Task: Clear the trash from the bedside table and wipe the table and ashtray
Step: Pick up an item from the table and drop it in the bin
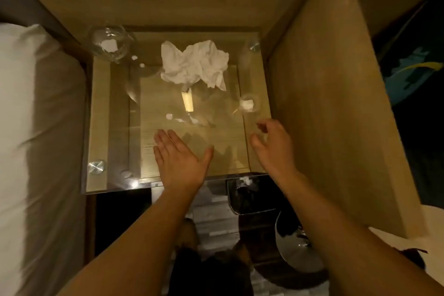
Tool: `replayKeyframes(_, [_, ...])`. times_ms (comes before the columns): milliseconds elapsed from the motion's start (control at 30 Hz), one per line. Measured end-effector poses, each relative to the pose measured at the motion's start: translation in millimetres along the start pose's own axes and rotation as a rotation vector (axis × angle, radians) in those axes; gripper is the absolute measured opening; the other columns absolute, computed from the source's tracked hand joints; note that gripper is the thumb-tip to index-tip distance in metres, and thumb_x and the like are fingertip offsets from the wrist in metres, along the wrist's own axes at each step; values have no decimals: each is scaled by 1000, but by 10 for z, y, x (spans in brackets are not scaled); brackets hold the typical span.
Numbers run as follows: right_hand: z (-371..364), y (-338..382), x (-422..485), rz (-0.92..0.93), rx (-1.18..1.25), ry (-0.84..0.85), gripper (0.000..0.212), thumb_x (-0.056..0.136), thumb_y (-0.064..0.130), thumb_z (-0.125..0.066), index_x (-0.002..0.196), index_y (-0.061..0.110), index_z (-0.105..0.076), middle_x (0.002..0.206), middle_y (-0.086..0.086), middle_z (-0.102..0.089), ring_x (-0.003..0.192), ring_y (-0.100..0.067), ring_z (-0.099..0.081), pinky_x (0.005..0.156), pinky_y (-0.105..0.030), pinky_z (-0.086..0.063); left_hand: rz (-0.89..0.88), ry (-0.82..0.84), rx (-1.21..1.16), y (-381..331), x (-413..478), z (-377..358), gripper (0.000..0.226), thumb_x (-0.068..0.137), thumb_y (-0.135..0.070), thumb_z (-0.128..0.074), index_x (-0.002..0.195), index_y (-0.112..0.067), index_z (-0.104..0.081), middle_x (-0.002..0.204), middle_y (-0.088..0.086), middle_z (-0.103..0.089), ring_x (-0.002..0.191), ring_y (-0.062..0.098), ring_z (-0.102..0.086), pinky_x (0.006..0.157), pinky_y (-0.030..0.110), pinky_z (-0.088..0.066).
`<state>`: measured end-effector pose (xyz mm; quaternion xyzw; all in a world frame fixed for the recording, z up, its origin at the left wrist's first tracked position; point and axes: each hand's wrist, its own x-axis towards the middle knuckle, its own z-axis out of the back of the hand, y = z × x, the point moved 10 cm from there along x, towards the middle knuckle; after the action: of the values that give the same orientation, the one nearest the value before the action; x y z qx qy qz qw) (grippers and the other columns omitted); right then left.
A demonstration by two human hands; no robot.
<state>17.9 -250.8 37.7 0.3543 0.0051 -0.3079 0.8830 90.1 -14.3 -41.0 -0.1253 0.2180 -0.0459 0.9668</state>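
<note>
Both hands hover empty over the near edge of the glass worktop point(113, 127): the left hand point(179, 163) flat with fingers together, the right hand point(270, 145) loosely curled, its grip wide. The big crumpled tissue point(194, 63) lies well beyond both, toward the wall, roughly centred and spread left to right. A small wad point(247, 104) sits just ahead of the right hand, which looks the likelier first pick, while the glass ashtray point(109, 42) stands in the far left corner

left hand point(180, 160): flat, fingers spread | right hand point(271, 143): curled, empty
</note>
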Motion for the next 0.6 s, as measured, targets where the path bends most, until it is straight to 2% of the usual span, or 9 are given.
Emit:
replayKeyframes(100, [-8,-152,279,-19,44,-96,47,92,36,-72,131,13,-59,127,-2,-60,112,-13,-58,94,-34,-53,40,-111,39,26,88,-121,122,90,-87,-28,162,7,3,172,29,8,161,39,11,130,53,3])
replayKeyframes(167, [-9,-188,468,-32,63,-144,60,85,44,-77,133,16,-55,126,2,-57,110,-11,-55,90,-31,-52,19,-203,86,-1,93,-148,122,90,-87,-26,161,9,-2,171,32,1,161,41,5,130,55,1])
replayKeyframes(300, [-69,-194,763,-38,97,-165,85,76,49,-84,144,13,-48,138,-4,-51,119,-16,-54,95,-30,-50,-2,-247,140,3,92,-169,122,91,-87,-25,161,11,-4,170,34,-2,160,43,2,129,57,-3])
replayKeyframes(367, [-130,-157,856,-17,118,-141,81,75,48,-84,141,13,-52,134,-1,-53,114,-12,-54,91,-23,-48,6,-237,133,8,94,-179,122,91,-87,-24,161,10,-3,170,34,-1,161,42,4,129,58,-4])
replayKeyframes(500, [-186,-121,920,4,163,-112,62,76,43,-85,127,17,-62,116,6,-58,99,-9,-57,74,-9,-42,3,-248,148,-11,90,-179,121,91,-87,-24,160,10,-4,170,35,-2,160,43,2,129,59,-5])
replayKeyframes(600, [-145,-141,896,-16,179,-123,57,77,40,-85,124,15,-64,111,7,-59,96,-9,-59,74,-13,-47,14,-253,159,-10,93,-176,121,91,-86,-26,160,10,-4,170,34,-2,160,43,1,129,59,-6])
